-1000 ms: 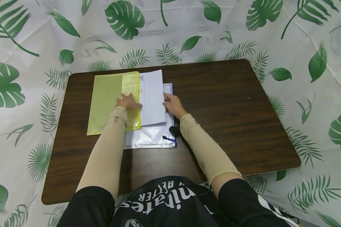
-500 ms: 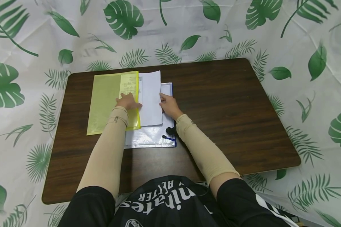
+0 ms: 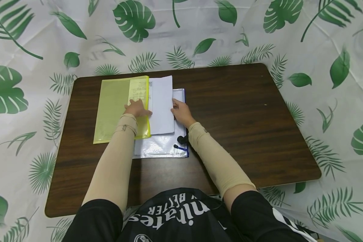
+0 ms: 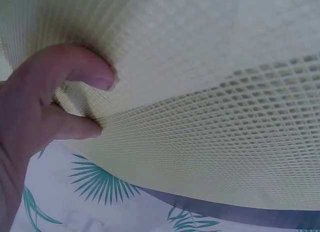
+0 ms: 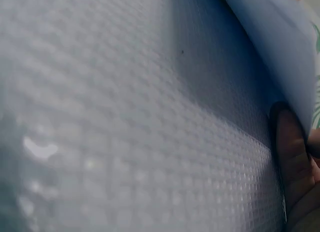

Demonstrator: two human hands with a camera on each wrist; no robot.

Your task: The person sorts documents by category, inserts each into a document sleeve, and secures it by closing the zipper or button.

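Observation:
A translucent yellow mesh zip folder (image 3: pixel 112 101) lies at the table's left. My left hand (image 3: pixel 136 109) rests on its right part, fingers spread and thumb over the yellow edge. In the left wrist view, fingers (image 4: pixel 95 75) press the mesh. White paper sheets (image 3: pixel 162 104) stick out from the yellow folder's right side, with printing near that edge. My right hand (image 3: pixel 183 112) pinches their right edge. A clear mesh zip folder (image 3: pixel 157 148) with a blue edge lies underneath. In the right wrist view, the paper (image 5: pixel 280 32) curls up above the clear mesh, with my thumb below it.
A dark wood-grain table (image 3: pixel 236 111) holds the folders, with bare surface to their right. The clear folder's zipper pull (image 3: pixel 176 147) lies near its lower right corner. A white leaf-patterned sheet (image 3: pixel 181 33) hangs around the table.
My right hand has shifted a little left overall with the paper, which now sticks out slightly less from the yellow folder than a second ago. The left hand has stayed in place.

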